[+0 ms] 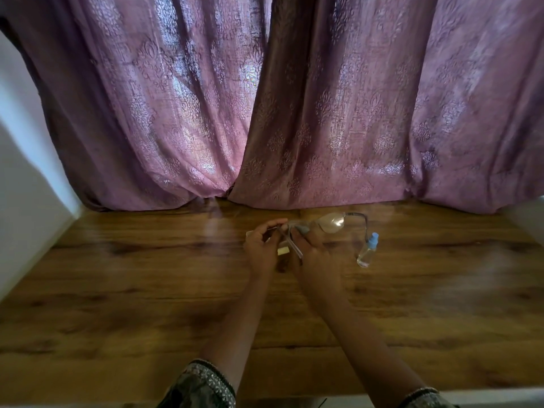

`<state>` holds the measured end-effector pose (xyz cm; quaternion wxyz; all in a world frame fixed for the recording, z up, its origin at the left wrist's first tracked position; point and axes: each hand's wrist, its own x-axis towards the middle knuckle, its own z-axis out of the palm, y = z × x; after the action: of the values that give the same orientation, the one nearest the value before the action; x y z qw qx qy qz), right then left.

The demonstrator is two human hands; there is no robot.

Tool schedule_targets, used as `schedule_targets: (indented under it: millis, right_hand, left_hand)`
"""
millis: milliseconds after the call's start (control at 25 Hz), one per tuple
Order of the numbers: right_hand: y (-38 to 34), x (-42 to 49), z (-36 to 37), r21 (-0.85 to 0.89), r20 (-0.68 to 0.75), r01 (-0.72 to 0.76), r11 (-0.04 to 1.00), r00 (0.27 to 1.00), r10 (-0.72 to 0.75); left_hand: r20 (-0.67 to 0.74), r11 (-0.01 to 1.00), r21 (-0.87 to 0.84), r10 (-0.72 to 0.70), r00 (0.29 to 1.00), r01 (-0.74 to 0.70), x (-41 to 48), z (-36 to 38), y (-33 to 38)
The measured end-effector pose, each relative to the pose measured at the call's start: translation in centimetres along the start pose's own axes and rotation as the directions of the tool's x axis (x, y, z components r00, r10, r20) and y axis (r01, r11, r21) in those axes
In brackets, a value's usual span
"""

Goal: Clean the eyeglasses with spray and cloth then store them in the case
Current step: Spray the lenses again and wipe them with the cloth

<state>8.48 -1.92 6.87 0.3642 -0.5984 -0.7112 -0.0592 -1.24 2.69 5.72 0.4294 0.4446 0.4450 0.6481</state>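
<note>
Eyeglasses (pixel 329 223) above table (pixel 117 290), spray bottle (pixel 367 251) right, curtain (pixel 265 98) behind

Single head-worn wide-angle view, looking forward and down — wooden table (pixel 117 290) close below, curtain (pixel 206 98) beyond

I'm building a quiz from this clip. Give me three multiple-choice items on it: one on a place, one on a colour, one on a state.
1. Where is the spray bottle?
A. right of the hands
B. left of the hands
C. in a hand

2. What colour is the bottle's cap?
A. red
B. blue
C. black

3. The eyeglasses are:
A. flat on the table
B. inside a case
C. held in both hands

Answers: 1 A, it lies on the table beside the right hand. 2 B, the cap looks light blue. 3 C, left hand and right hand grip them.
</note>
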Motion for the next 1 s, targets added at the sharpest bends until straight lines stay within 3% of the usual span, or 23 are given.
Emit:
schedule_targets:
  millis: [360,560,760,1000]
  right_hand:
    - [0.5,1.1,0.2,-0.055,0.058,-0.047,0.997,0.997,0.051]
    - [0.5,-0.4,1.0,-0.171,0.036,0.088,0.981,0.996,-0.083]
    - [1.2,0.8,0.8,-0.167,-0.051,0.016,0.986,0.998,-0.025]
    - [0.8,0.6,1.6,-0.172,-0.023,0.127,0.977,0.991,-0.133]
  left_hand:
    - [-0.025,0.995,0.093,0.033,0.999,-0.03,0.6,0.0,-0.5]
    - [-0.037,0.997,0.077,0.022,0.999,-0.019,1.1,-0.1,-0.5]
    - [-0.02,0.998,0.066,0.02,1.0,-0.019,1.3,0.1,-0.8]
    - [-0.029,0.997,0.076,0.016,0.999,-0.014,1.5,-0.1,-0.9]
